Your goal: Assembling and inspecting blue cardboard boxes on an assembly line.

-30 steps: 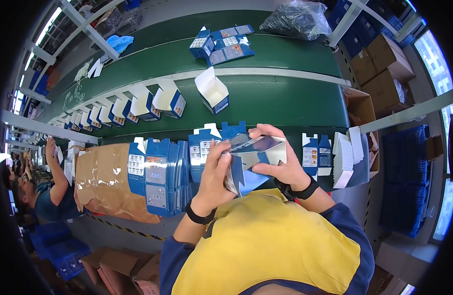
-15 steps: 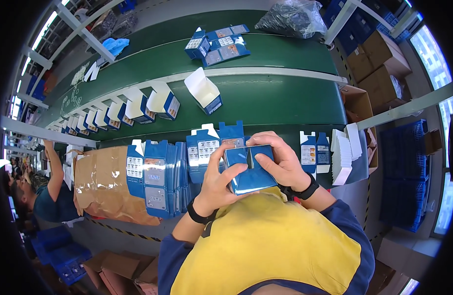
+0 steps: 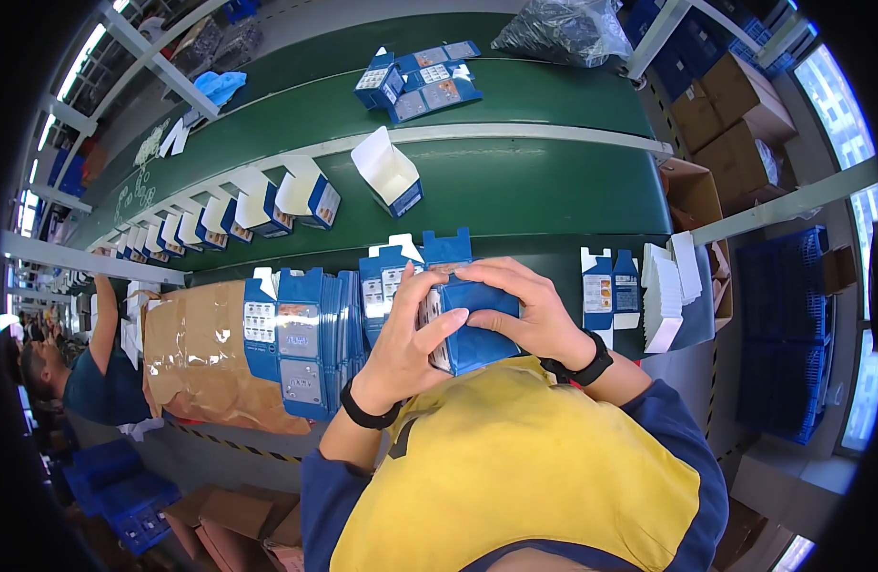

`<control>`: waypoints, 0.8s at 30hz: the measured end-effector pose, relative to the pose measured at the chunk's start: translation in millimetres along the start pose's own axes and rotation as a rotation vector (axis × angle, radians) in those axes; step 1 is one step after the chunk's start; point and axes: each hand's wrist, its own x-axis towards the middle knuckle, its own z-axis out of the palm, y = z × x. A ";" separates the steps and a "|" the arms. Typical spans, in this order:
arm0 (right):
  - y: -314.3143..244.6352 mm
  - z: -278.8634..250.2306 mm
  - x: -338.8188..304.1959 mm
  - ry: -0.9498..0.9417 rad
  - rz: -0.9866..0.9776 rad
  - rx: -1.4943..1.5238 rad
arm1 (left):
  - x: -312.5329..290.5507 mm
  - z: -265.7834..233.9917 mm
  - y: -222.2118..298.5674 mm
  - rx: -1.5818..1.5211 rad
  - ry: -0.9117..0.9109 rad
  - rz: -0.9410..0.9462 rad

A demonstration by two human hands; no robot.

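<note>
The left hand (image 3: 396, 348) and right hand (image 3: 544, 315) clasp a blue folding carton (image 3: 484, 351) before the yellow shirt (image 3: 524, 458), fingers half-curled around its sides, thumbs over its upper face. From it, flattened blue cartons (image 3: 301, 334) stand at nine o'clock, an open-topped carton (image 3: 389, 170) at eleven, stacked white cards (image 3: 661, 300) at three.

bulging plastic bag (image 3: 563, 34), light-blue cloth (image 3: 220, 88), stacked blue crates (image 3: 780, 334), cardboard boxes (image 3: 742, 164)
</note>
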 end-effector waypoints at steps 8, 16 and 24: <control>11.9 -6.5 -4.5 -0.072 -0.014 -0.025 | -0.9 -0.8 5.3 -0.025 -0.091 -0.081; 11.6 14.8 3.9 0.268 -0.077 0.782 | 7.6 58.7 2.8 -0.179 0.453 -0.069; 56.6 -33.6 15.1 0.038 0.597 0.831 | 13.6 21.7 -40.1 0.057 0.004 0.380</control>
